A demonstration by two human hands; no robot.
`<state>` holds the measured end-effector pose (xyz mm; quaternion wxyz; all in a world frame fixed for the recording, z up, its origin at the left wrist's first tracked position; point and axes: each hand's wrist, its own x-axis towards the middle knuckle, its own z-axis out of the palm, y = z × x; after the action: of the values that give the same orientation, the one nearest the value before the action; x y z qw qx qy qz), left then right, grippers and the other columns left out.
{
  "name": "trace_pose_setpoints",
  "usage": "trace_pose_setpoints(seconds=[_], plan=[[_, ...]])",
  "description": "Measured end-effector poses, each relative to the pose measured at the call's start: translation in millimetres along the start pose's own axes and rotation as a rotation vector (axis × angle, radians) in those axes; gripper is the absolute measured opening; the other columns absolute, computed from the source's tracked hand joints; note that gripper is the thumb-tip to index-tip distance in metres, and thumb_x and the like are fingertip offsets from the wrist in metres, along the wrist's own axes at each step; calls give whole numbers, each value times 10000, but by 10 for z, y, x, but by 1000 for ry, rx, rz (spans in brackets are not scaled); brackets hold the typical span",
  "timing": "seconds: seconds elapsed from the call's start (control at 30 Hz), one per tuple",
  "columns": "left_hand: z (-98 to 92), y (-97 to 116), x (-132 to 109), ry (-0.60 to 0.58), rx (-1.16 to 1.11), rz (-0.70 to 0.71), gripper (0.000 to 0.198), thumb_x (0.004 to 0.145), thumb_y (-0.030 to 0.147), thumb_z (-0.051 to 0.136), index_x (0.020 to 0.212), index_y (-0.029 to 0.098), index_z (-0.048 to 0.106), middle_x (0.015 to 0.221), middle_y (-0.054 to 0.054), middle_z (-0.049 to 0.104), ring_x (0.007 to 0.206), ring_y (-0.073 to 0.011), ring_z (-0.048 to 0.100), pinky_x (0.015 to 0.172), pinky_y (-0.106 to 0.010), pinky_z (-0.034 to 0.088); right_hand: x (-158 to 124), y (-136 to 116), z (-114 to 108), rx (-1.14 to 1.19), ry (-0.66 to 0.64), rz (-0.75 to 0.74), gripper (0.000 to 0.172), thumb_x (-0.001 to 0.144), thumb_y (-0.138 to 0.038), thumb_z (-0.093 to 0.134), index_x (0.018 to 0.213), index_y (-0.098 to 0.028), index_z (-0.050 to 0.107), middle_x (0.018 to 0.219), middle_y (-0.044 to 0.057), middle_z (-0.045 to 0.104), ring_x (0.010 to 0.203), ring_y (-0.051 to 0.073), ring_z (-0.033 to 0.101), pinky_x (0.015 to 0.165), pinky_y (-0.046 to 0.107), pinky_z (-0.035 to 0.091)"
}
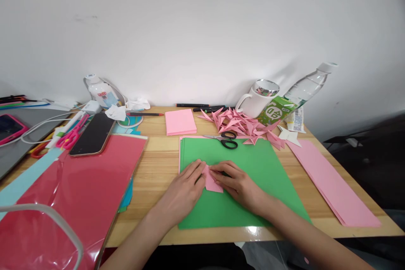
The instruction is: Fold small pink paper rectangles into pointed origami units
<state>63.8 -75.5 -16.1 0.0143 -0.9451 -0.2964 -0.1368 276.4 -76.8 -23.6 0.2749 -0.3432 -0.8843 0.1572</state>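
Note:
A small piece of folded pink paper (212, 182) lies on a stack of green paper sheets (253, 215). My left hand (186, 187) presses its closed fingers along the paper's left edge. From the right, my right hand (238, 183) pinches the same piece, its fingertips hiding part of the upper right side. Just beyond my hands, black-handled scissors (228, 139) rest on the far edge of the green stack. Behind them is a pile of folded pink paper pieces (236, 123).
A square pink stack (180, 122) sits farther back, and long pink strips (335, 185) lie at right. A white mug (254, 100), green carton (276, 111) and bottle (308, 86) stand by the wall. At left are a phone (94, 135), pink scissors (72, 133) and a red sheet pack (91, 185).

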Motion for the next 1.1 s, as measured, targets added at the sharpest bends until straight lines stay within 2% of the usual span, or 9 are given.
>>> trace_pose_setpoints(seconds=[0.23,0.47,0.63,0.77,0.9,1.1], plan=[[0,7,-5,-20,12,6,258,891,99,379,1093,68,536,1288,-173,514,1269,-283,390,1008,-425,415,6,4,-8,59,26,6,347,905,-119,430,1224,-206,534,1099,110,592,1014,200,527,850,372,509],[-31,3,-42,-41,-9,12,320,868,67,390,1164,105,506,1337,-175,463,1336,-286,256,1021,-432,390,8,19,25,66,72,11,316,900,-151,458,1186,-225,569,1080,104,614,1002,204,547,822,379,521],[-30,21,-36,-13,-50,5,290,870,86,413,1136,97,529,1322,-196,469,1316,-298,303,1013,-453,402,12,14,17,59,91,9,306,898,-155,464,1173,-218,581,1090,107,624,999,203,549,814,375,524],[-25,40,-27,5,-71,-10,275,891,101,383,1120,99,534,1296,-173,497,1310,-273,324,999,-422,427,22,11,13,64,95,19,302,894,-163,472,1162,-233,593,1083,100,632,986,198,562,810,366,527],[-27,48,-24,6,-59,7,281,892,105,376,1124,68,529,1270,-189,511,1290,-292,354,983,-409,440,38,2,20,99,97,43,303,889,-165,487,1154,-254,602,1070,85,636,962,189,568,799,353,526],[-41,45,-22,-9,-58,0,320,886,81,349,1159,101,517,1263,-161,524,1318,-270,310,983,-408,438,48,-7,42,111,135,57,321,880,-166,506,1174,-262,592,1043,84,649,947,194,575,782,363,529]])
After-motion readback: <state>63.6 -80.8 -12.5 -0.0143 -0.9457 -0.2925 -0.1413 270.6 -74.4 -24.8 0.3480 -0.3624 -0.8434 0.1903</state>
